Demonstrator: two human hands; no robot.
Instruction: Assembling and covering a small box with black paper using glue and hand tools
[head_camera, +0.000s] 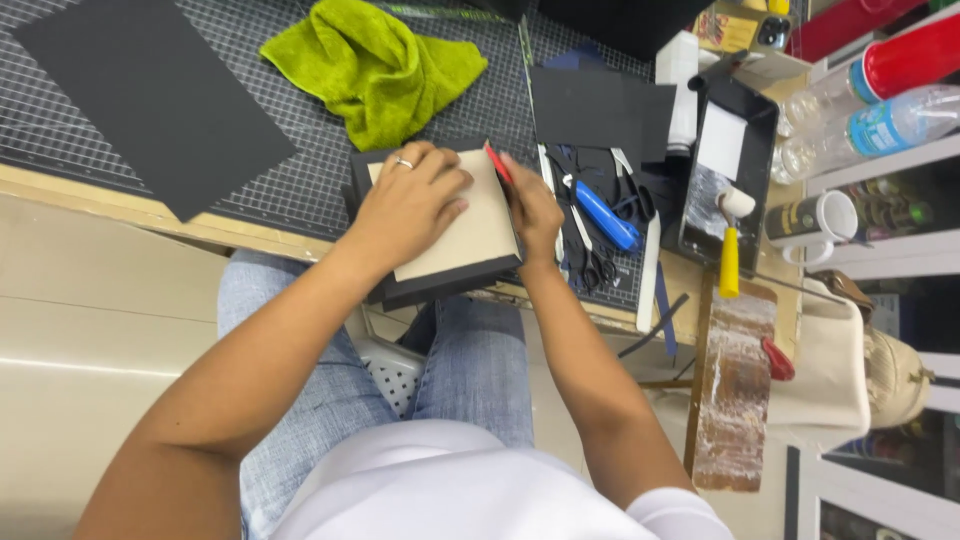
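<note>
Jeans-clad knees sit under the table edge. Left hand (412, 198) presses flat, fingers together, on a tan board (478, 232) lying on a black sheet (440, 288) at the mat's (300, 170) near edge. Right hand (533, 208) pinches a red tool (497, 162) against the board's right side. Further right, a black tray (760, 130) holds a roller (733, 235) and white paper (722, 140).

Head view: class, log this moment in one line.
left hand flat on beige board | right hand holds red tool at board's edge | black sheet beneath
</note>
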